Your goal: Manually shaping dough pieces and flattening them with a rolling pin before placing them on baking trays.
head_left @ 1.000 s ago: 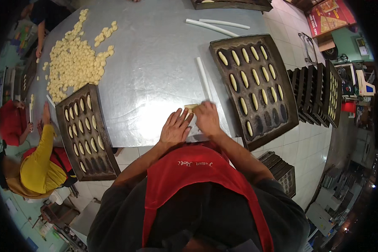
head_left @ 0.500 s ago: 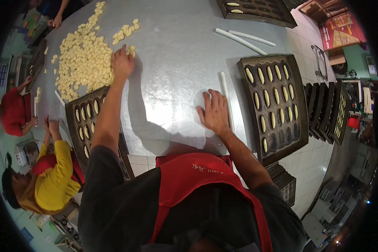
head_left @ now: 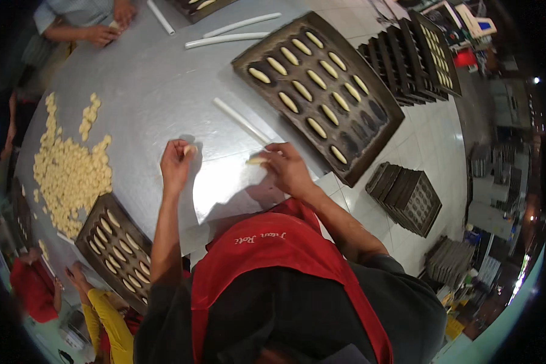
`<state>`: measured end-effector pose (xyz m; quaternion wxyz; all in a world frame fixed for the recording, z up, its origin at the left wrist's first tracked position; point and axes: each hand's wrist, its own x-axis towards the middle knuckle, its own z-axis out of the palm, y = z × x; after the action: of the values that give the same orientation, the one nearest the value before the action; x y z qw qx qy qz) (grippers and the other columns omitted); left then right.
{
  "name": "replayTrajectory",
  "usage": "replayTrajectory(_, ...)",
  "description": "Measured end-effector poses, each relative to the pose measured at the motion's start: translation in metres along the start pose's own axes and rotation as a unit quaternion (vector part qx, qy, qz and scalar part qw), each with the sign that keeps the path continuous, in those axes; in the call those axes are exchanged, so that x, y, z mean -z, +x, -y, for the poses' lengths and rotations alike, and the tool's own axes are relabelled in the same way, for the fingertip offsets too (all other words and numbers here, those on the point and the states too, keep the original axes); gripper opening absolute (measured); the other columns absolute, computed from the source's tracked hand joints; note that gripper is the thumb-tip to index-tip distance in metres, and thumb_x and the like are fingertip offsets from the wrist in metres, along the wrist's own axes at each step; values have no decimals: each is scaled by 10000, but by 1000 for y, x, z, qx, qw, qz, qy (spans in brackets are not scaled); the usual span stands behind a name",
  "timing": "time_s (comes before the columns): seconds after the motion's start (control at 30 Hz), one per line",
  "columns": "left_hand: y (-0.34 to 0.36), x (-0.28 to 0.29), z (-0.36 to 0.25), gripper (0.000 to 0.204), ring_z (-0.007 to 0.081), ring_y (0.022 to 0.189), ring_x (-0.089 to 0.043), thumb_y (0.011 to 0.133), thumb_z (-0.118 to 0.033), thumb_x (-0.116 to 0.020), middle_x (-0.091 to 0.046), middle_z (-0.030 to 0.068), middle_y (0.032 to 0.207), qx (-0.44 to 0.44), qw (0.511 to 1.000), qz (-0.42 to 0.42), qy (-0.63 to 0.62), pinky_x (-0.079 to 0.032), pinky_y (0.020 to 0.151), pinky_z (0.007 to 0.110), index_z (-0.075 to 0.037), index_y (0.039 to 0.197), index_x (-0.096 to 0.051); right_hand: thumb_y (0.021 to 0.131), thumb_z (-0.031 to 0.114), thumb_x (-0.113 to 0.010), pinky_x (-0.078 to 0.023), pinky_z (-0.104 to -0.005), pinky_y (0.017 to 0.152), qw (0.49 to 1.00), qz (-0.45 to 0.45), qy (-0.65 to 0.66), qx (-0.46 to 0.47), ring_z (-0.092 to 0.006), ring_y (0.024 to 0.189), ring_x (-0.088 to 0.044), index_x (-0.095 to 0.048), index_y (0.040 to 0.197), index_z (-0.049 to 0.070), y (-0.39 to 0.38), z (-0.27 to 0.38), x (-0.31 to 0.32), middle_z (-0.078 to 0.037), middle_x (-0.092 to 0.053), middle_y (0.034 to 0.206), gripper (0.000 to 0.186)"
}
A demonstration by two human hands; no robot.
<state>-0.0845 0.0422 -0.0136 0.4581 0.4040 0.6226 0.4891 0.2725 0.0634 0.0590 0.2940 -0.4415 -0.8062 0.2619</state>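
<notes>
Above the metal table [head_left: 145, 79], my left hand [head_left: 175, 162] is closed, with a small lump of pale dough [head_left: 190, 149] at its fingertips. My right hand [head_left: 290, 168] pinches a slim, finger-shaped dough piece [head_left: 258, 161] low over the tabletop. Just beyond that hand lies a white rod [head_left: 239, 118]. A dark baking tray [head_left: 349, 141] at the right has rows of oval hollows, many filled with similar slim dough pieces. Far to the left, a heap of small dough lumps [head_left: 73, 176] covers part of the table.
Another filled tray [head_left: 91, 221] stands at the table's left edge. Two white rods [head_left: 227, 39] lie farther back. Stacked trays [head_left: 406, 197] stand on the tiled floor at right. A co-worker's hands [head_left: 112, 27] work at the far side, and others are at lower left.
My left hand has come back from the dough heap with a lump. My right hand, previously resting on the table, now holds a slim dough piece. The view has turned rightward.
</notes>
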Motion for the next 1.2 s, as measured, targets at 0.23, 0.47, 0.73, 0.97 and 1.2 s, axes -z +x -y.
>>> replayTrajectory(0.23, -58, -51, -6, 245, 105, 949, -666, 1013, 27, -722, -731, 34, 1061, 140, 986, -47, -78, -548, 878, 263, -14, 1245, -656, 1016, 48, -756, -578, -307, 870, 910, -370, 125, -137, -209, 941, -702, -599, 1310, 20, -45, -83, 148, -115, -709, 1095, 334)
replayTrajectory(0.47, -67, -126, -21, 332, 111, 847, -679, 940, -35, -862, -722, 47, 974, 2, 993, -114, -6, -569, 795, 261, -34, 1198, -653, 879, 107, -820, -501, -522, 1053, 981, -41, -179, -58, -437, 1205, -612, -631, 1323, -5, -21, -70, 114, -209, -665, 1272, 495)
replayTrajectory(0.73, -121, -144, -31, 567, 452, 1430, -505, 1020, -326, -685, -538, 180, 1642, -185, 847, 1, 498, -403, 1171, 586, -59, 1518, -643, 909, 108, -783, -516, -501, 1004, 992, 30, -120, 7, -381, 1152, -637, -706, 1243, 31, 26, -36, -28, -154, -708, 1189, 351)
replayTrajectory(0.97, -61, -105, -23, 764, 484, 1647, -233, 1067, -392, -586, -253, 270, 1786, -143, 837, -86, 521, -158, 1339, 599, -81, 1723, -349, 932, 117, -736, -509, -486, 1038, 968, 96, -16, 230, -343, 1176, -639, -711, 1289, 36, 38, -37, -46, -116, -709, 1220, 367)
replayTrajectory(1.2, -109, -118, -16, 791, 437, 1654, -248, 1065, -362, -584, -290, 253, 1775, -156, 804, -29, 573, -173, 1342, 592, 19, 1703, -313, 835, 275, -872, -493, -521, 993, 982, 139, -44, 124, -395, 1200, -588, -643, 1356, 53, -6, -31, -34, -162, -654, 1289, 611)
